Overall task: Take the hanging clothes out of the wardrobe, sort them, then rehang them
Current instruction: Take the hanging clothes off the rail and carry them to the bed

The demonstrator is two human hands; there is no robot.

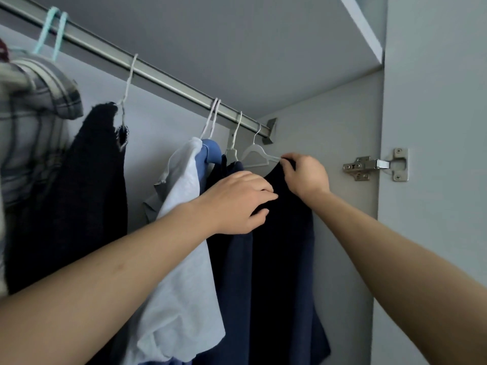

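A metal rail (163,76) runs across the wardrobe from upper left to its bracket at the right wall. At the rail's right end a white hanger (257,152) carries a dark navy garment (284,248). My right hand (305,173) pinches the garment's top edge at the hanger's right arm. My left hand (237,204) grips the same garment a little lower and to the left. Beside it hang another navy garment (232,259), a white shirt (181,248) on a blue hanger (212,151), a black knit (79,196) and a plaid shirt (31,122).
The wardrobe's right side wall (342,133) stands close behind my right hand. A metal hinge (374,164) joins it to the open door (434,154). Two mint hanger hooks (52,32) sit on the rail at the far left. A shelf underside (237,48) spans above.
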